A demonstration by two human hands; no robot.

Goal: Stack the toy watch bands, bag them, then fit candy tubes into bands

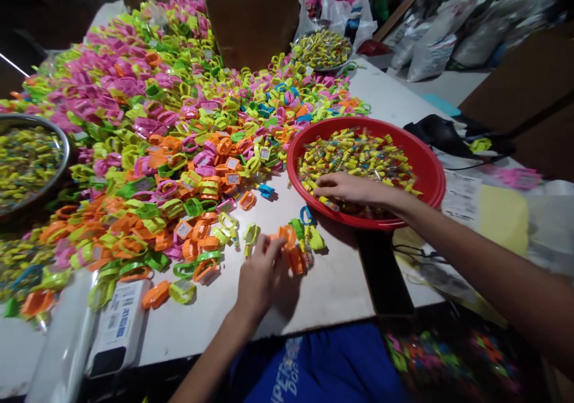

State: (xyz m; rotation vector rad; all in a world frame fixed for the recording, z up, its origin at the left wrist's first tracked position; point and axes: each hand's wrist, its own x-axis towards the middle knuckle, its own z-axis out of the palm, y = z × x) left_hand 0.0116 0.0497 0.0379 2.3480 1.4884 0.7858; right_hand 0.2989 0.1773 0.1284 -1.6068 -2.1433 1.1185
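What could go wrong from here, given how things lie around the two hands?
1. The right hand reaches over the rim of the red bowl, so some yellow pieces might get dragged out and spill.
2. The big pile is loose and close to the small cluster by the left hand; the two could get mixed.
3. A stray sweep of that hand might knock pieces off the table.

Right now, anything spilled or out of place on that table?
Possibly: small yellow pieces lie outside the metal bowl, near the plastic wristbands. They look spilled, since similar pieces fill the bowl. Nothing looks clearly damaged.
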